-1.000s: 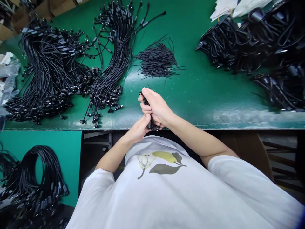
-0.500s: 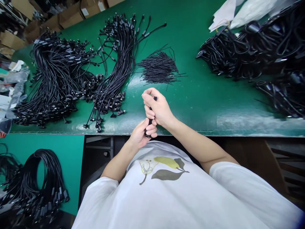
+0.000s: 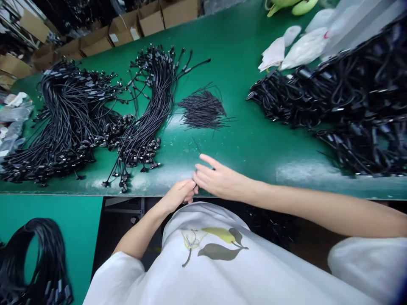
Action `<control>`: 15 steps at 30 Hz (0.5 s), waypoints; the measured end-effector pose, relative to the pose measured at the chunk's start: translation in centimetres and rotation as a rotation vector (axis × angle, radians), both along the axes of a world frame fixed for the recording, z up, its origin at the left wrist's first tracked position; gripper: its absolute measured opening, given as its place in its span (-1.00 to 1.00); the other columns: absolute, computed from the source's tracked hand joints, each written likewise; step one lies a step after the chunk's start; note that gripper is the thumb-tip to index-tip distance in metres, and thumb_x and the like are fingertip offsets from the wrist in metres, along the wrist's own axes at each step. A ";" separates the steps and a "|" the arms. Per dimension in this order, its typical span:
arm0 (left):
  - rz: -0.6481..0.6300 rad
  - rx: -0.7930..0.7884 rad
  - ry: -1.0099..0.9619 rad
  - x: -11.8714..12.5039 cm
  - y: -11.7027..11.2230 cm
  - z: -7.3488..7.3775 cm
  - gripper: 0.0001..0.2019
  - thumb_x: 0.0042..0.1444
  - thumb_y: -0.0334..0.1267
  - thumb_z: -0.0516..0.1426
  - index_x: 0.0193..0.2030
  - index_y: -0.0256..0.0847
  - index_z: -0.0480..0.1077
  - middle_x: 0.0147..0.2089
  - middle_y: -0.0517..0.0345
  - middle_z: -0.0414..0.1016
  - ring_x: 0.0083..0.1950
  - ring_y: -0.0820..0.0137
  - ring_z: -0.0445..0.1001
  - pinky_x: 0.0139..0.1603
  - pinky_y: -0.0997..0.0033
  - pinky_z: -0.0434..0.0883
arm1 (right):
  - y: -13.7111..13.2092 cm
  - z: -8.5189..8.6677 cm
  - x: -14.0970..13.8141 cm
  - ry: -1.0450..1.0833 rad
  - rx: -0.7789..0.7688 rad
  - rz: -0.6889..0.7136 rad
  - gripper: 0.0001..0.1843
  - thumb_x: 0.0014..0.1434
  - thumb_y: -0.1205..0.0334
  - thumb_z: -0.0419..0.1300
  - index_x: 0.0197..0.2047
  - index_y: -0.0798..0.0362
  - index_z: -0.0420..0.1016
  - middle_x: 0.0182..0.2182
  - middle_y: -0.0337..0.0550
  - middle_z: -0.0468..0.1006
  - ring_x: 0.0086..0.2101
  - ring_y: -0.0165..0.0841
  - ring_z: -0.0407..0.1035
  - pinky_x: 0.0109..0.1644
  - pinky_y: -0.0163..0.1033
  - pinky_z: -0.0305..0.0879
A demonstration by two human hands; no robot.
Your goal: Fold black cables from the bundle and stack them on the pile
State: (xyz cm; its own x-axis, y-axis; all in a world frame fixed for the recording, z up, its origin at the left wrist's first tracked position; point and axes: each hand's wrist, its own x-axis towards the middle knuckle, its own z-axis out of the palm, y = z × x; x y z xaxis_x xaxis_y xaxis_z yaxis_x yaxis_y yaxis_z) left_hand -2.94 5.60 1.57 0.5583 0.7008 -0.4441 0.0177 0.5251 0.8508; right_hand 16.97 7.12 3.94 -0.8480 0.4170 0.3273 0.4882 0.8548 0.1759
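Note:
My left hand (image 3: 178, 194) is curled shut at the near edge of the green table (image 3: 254, 148). It is closed round a black cable that its fingers almost wholly hide. My right hand (image 3: 218, 179) lies just right of it, fingers stretched out flat towards the left, the fingertips close to the left hand's knuckles, and it holds nothing. A single thin black tie (image 3: 196, 145) lies on the table just beyond the right hand's index finger. A loose heap of the same black ties (image 3: 203, 111) sits farther back.
Big bundles of black cables with connectors lie at the left (image 3: 63, 123) and centre-left (image 3: 149, 106). A tangled heap of cables (image 3: 337, 97) fills the right. White plastic bags (image 3: 299, 42) and cardboard boxes (image 3: 152, 19) are at the back. A cable coil (image 3: 34, 258) is below left.
Both hands were gripping the black cable upright. The right hand has let go and opened flat; the left hand keeps it, lower at the table edge. The view has tilted up and shifted.

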 end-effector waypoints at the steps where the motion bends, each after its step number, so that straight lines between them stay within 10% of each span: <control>1: -0.048 -0.001 0.007 0.0 0.0 -0.1 -0.57 0.12 0.14 0.12 -0.40 -0.26 0.32 -0.64 0.41 0.03 -0.61 0.58 -0.01 -0.55 0.50 0.25 | -0.2 -0.4 0.1 -0.019 0.018 0.013 -0.73 0.29 0.42 -0.07 -0.21 0.16 0.46 -0.40 -0.12 0.44 -0.29 -0.30 0.30 0.04 -0.06 0.20; 5: -0.171 0.153 0.147 0.5 0.1 -0.1 -0.63 0.23 0.08 0.00 -0.31 -0.22 0.32 -0.58 0.35 0.11 -0.56 0.50 0.14 -0.46 0.44 0.29 | -0.1 -2.3 0.6 -0.038 -0.093 0.029 -0.77 0.29 0.39 -0.03 -0.37 0.09 0.35 -0.48 -0.18 0.35 -0.47 -0.36 0.17 -0.38 -0.21 0.03; 10: -0.170 0.556 0.540 0.8 0.4 -0.9 -0.81 0.26 -0.14 0.00 -0.27 -0.17 0.34 -0.44 0.22 0.34 -0.42 0.40 0.31 -0.32 0.39 0.25 | 1.8 -2.8 1.8 0.006 -0.442 -0.016 -0.75 0.35 0.30 -0.04 -0.32 0.12 0.39 -0.41 -0.11 0.43 -0.39 -0.35 0.24 -0.33 -0.24 0.03; 15: 0.229 0.158 0.137 0.2 1.4 -1.7 -0.73 0.22 -0.02 0.06 -0.31 -0.21 0.30 -0.57 0.38 0.08 -0.60 0.56 0.06 -0.48 0.50 0.20 | 5.6 -2.5 2.4 0.361 -0.757 -0.542 -0.70 0.35 0.06 -0.01 -0.15 0.08 0.41 -0.24 -0.11 0.49 -0.27 -0.34 0.34 -0.25 -0.27 0.13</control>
State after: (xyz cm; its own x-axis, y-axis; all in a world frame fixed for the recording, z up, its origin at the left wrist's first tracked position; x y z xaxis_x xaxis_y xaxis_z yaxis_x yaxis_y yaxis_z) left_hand -2.77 7.04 -0.12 0.3204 0.8678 -0.3798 0.0340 0.3902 0.9201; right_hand 19.36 12.76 1.46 -0.3836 0.9234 0.0156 0.7625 0.3262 -0.5588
